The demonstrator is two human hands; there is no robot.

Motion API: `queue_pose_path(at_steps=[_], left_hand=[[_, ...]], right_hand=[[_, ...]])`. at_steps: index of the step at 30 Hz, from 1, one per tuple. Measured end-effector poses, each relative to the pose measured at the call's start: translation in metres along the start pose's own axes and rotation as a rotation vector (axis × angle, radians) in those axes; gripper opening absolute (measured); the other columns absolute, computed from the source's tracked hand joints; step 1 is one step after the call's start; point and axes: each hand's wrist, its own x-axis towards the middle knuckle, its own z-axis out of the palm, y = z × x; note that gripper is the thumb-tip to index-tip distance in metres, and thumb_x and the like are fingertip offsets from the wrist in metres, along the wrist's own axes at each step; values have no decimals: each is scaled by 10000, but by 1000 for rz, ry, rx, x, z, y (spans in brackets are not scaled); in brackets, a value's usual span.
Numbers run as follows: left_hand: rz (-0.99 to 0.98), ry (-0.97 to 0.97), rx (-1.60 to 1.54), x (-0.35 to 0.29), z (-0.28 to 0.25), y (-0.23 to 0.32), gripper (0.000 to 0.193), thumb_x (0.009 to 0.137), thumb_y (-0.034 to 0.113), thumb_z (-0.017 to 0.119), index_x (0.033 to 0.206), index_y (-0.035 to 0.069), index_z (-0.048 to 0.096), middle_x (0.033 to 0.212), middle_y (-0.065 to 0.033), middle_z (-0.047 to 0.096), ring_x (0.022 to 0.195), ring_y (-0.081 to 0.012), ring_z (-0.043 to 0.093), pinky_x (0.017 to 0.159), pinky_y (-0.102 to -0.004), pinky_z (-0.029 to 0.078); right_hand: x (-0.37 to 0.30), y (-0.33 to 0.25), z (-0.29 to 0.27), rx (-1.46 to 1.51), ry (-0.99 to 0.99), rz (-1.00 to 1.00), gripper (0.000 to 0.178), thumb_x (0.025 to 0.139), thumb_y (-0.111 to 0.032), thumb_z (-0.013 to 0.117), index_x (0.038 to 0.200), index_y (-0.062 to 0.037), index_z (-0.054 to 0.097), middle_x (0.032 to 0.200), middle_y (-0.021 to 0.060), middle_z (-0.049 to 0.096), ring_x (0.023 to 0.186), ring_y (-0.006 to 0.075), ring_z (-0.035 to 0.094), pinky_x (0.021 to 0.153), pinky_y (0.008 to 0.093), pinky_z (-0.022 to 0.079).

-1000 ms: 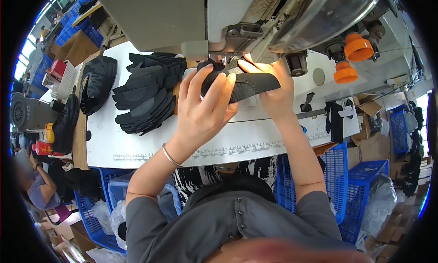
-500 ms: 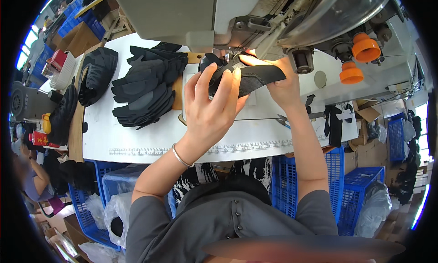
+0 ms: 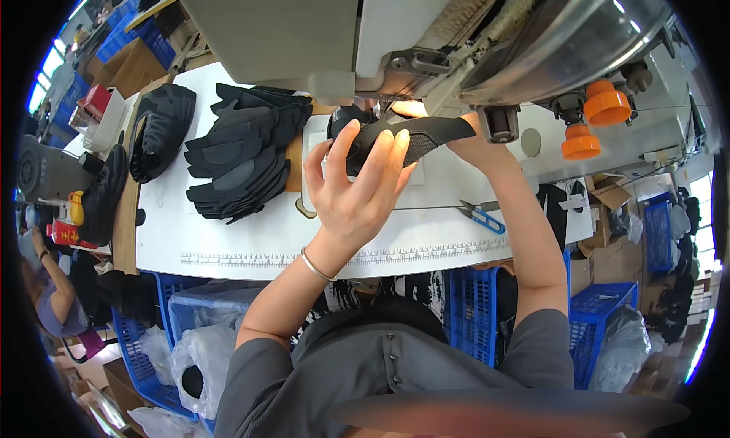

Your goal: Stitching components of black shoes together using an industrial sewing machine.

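Observation:
My left hand (image 3: 356, 187) grips a black shoe upper (image 3: 426, 138) at its left part, fingertips pressed on top and the thumb beneath. The upper curves under the head of a sewing machine (image 3: 380, 77), near its lit needle area. At the upper's right end is my right hand (image 3: 483, 147), closed about its far side. Much of that hand is hidden by the upper and a machine part; one lit fingertip shows near the needle. Left of my hands lies a fanned pile of black shoe pieces (image 3: 243, 149). Blue thread snips (image 3: 483, 218) rest near my right forearm.
A black shoe (image 3: 161, 130) stands at the white table's left edge. A ruler strip (image 3: 342, 253) runs along the front. Orange knobs (image 3: 607, 103) hang at the machine's right. Blue crates (image 3: 604, 316) flank me below. Another person (image 3: 55, 290) sits far left.
My right hand and forearm have shifted slightly right, uncovering more of the snips. The upper stays under the machine with a small shift. My left hand has moved slightly down.

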Motion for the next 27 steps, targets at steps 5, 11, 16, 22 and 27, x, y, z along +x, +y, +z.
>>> queue_pose_path(at_steps=[5, 11, 16, 22, 27], left_hand=[[-15, -2, 6, 0, -1, 0, 377, 793, 322, 852, 1113, 130, 797, 1179, 20, 666, 1226, -299, 591, 929, -460, 457], [-10, -24, 23, -1, -5, 1, 388, 798, 337, 845, 1121, 126, 806, 1189, 21, 661, 1218, -301, 598, 929, -458, 456], [-37, -6, 27, 0, -1, 5, 338, 800, 311, 821, 1091, 139, 810, 1191, 6, 660, 1187, -303, 625, 940, -507, 451], [-35, -32, 22, 5, -6, 6, 395, 796, 310, 836, 1125, 94, 800, 1187, -6, 655, 1218, -324, 595, 926, -478, 454], [-44, -93, -43, 11, -9, 2, 387, 807, 279, 820, 1126, 62, 790, 1182, -30, 652, 1222, -333, 595, 942, -492, 458]], right_hand=[[-6, 11, 5, -16, -37, 115, 253, 705, -175, 769, 646, -44, 561, 649, 132, 588, 615, 353, 585, 561, 440, 451], [-6, 18, 7, -1, -106, 93, 242, 751, -183, 753, 659, -39, 581, 648, 128, 604, 649, 351, 603, 572, 441, 463], [-6, 16, -1, -26, -40, 7, 173, 735, -121, 719, 655, -61, 579, 646, 105, 614, 601, 338, 575, 563, 428, 449], [-8, 18, -10, -207, -92, -54, 153, 703, -75, 696, 633, -70, 560, 611, 103, 584, 581, 335, 571, 570, 425, 456], [-7, 11, -24, -457, -408, 150, 253, 882, -261, 752, 1101, -134, 759, 1055, 44, 763, 985, 259, 711, 850, 391, 556]])
